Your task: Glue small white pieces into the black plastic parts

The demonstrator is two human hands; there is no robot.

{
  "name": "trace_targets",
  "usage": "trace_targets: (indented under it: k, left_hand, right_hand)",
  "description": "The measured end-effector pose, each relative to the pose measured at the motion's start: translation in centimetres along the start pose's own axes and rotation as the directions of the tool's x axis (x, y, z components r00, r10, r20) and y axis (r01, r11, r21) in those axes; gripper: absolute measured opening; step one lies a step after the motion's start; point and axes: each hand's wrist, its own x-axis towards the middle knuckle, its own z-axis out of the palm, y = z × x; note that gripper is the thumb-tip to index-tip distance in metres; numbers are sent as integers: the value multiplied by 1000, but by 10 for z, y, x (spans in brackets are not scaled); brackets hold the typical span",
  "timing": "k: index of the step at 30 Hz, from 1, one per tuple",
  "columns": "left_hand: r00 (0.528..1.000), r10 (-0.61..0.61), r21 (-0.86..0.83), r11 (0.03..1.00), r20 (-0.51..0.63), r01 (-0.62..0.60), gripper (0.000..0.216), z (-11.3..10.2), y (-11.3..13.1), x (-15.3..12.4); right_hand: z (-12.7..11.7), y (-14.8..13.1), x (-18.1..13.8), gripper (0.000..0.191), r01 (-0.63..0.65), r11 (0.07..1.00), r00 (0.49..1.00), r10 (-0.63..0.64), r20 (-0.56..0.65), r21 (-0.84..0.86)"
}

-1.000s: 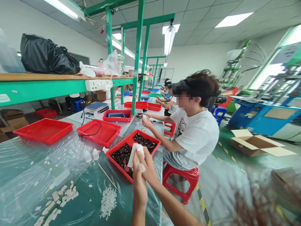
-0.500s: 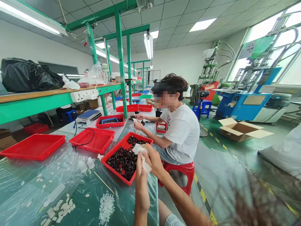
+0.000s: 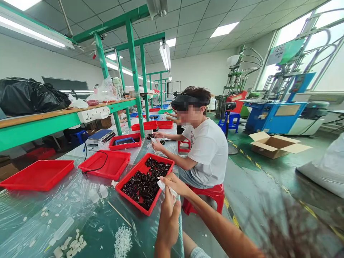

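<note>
Head camera shows our left hand [image 3: 168, 218] and right hand [image 3: 176, 184] pinched together on a small white cloth [image 3: 164, 186], both grips closed around it, just beside the near corner of the red tray [image 3: 129, 195] of dark glossy parts [image 3: 145, 182]. We judge the cloth could slip off the surface edge, since we hold it past the plastic sheet [image 3: 67, 200]. Another person [image 3: 206, 150] works well apart.

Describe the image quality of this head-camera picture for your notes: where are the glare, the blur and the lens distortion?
Head view: windows blow out white; plastic sheeting glints; green posts lean from wide-angle distortion; the bottom-right corner is smeared; both hands, left hand and right hand, and the red tray are sharp.
</note>
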Motion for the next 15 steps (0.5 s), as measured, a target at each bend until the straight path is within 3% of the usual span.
trace_targets:
  k: [3,6,8,11,13,15]
  left_hand:
    - [993,76,193,977,92,-93,73,2,8,-9]
    - [957,282,370,884,70,-287,68,0,9,-9]
    - [889,454,532,740,58,-412,70,-3,4,-2]
    - [776,620,723,484,114,-493,75,-9,-7,9]
    - [748,645,774,390,156,-498,77,-14,-12,11]
    - [751,633,787,362,186,-499,75,-17,-12,10]
  right_hand:
    - [-10,-6,0,80,-12,989,985,37,-170,147]
    - [-2,-23,-10,79,-14,952,954,104,-280,305]
    - [18,-35,-27,77,-56,915,958,162,-236,398]
    - [50,-49,-61,77,-146,826,969,230,-88,545]
    - [62,-55,-81,72,-201,698,963,270,7,687]
    - [65,-55,-94,65,-236,592,951,304,58,770]
